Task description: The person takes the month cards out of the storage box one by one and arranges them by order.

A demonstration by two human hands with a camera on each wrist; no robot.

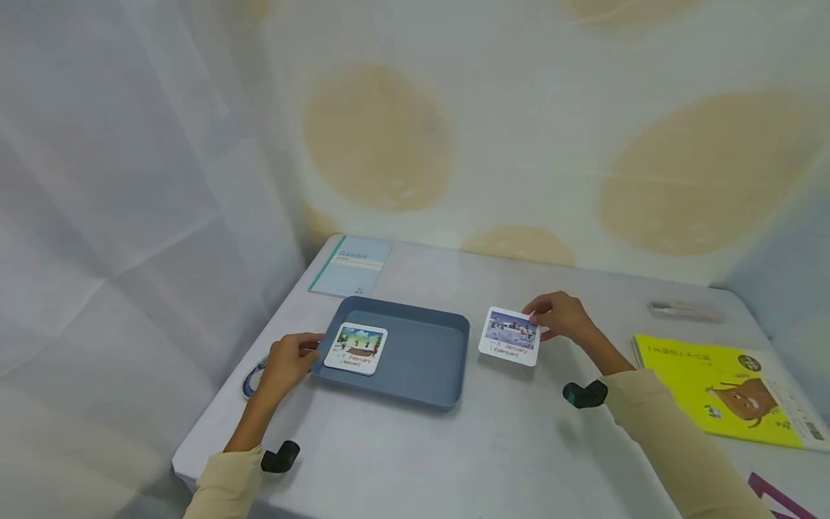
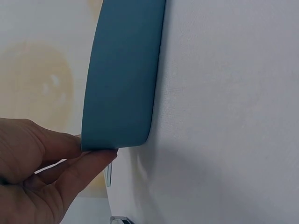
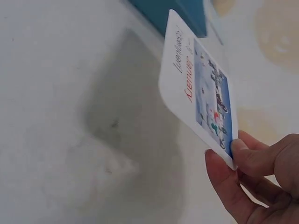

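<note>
Blue tray (image 1: 415, 360) sits mid-table, left hand (image 1: 288, 360) pinching its left rim. February card (image 1: 357, 349) already lies inside; January card (image 1: 511, 336), just right of the tray, is still pinched in right hand (image 1: 560, 316), lifted off the table.

A staged recording booth is suggested: the white-covered tabletop (image 1: 454, 447) is enclosed by draped white sheeting (image 1: 130, 180) at 9 o'clock and a dotted backdrop (image 1: 551, 130) at 12 o'clock; booklets (image 1: 726, 389) are laid at 3 o'clock.
</note>
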